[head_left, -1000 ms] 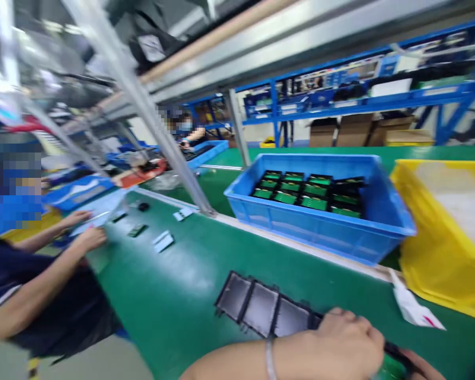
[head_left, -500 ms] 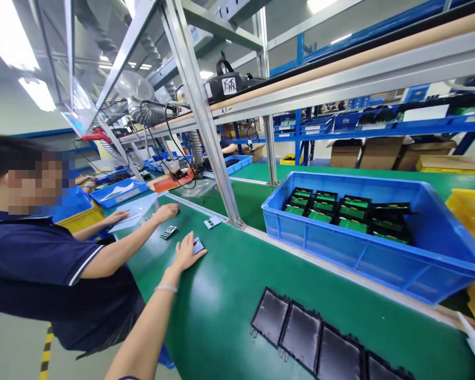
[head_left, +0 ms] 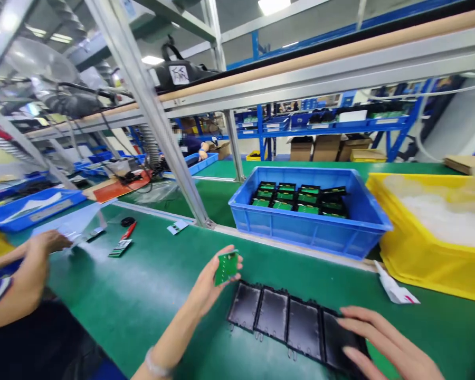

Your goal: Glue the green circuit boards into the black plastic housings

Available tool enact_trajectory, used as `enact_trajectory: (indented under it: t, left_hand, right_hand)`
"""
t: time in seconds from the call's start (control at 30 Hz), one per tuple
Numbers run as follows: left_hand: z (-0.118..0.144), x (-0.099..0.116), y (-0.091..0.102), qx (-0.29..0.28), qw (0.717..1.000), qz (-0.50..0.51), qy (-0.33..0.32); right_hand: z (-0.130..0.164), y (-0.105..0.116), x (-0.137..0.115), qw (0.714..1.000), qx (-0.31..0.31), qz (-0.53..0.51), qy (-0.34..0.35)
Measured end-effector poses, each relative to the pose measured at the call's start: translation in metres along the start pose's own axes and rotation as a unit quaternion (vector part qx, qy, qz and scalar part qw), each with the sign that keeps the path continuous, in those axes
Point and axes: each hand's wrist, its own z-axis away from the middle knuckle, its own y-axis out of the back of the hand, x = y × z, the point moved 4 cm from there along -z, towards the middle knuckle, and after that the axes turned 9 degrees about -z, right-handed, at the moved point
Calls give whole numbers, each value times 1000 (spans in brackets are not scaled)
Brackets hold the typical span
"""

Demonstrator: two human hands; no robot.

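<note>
My left hand (head_left: pixel 209 282) holds a small green circuit board (head_left: pixel 226 267) just above the green belt, beside the left end of a black tray (head_left: pixel 273 315) with several empty pockets. My right hand (head_left: pixel 383 340) lies flat with fingers spread on the right end of that tray. Behind the tray stands a blue bin (head_left: pixel 309 232) filled with several green boards in black holders.
A yellow bin (head_left: pixel 419 264) of white material stands at the right, a white slip (head_left: pixel 396 290) before it. A co-worker's arm (head_left: pixel 27 274) reaches in at left near a board (head_left: pixel 120 248) and red-handled tool (head_left: pixel 129 230). A slanted metal post (head_left: pixel 158 126) rises mid-table.
My left hand reached far left along the belt, picked up a green board and brought it back beside the tray. My right hand has come to rest on the tray's right end.
</note>
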Motion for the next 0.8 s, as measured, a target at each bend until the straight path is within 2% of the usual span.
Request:
enact_trajectory:
  t: [0.07, 0.13, 0.2, 0.23, 0.3, 0.4, 0.53, 0.6, 0.67, 0.7, 0.8]
  left_hand:
    - [18, 19, -53, -96, 991, 93, 5]
    - [35, 32, -95, -197, 945, 258, 45]
    - [46, 41, -123, -264, 895, 354, 68]
    - [49, 43, -132, -279, 886, 365, 61]
    - [52, 47, -145, -289, 894, 341, 17]
    - [53, 47, -158, -275, 922, 265, -67]
    - [54, 41, -170, -255, 941, 193, -112]
    - [52, 39, -171, -236, 953, 144, -125]
    - [50, 42, -171, -248, 953, 120, -124]
    - [49, 45, -171, -279, 945, 131, -112]
    - [48, 51, -174, -405, 885, 228, -5]
  right_hand:
    - [-20, -6, -18, 1000, 4, -13, -18]
    - [-33, -11, -30, 998, 25, -41, -37]
    - [-37, -13, -35, 995, 47, -72, -54]
    - [-36, -13, -35, 992, 58, -89, -65]
    - [-33, -11, -32, 984, 77, -128, -93]
    - [-26, -9, -23, 964, 86, -203, -147]
    - [-18, -12, -11, 927, 92, -297, -208]
    - [-13, -11, -7, 924, 91, -305, -210]
    - [-11, -5, -7, 948, 90, -253, -170]
    - [-11, 0, -8, 965, 87, -208, -133]
    - [-13, 12, -15, 997, 39, -68, 14]
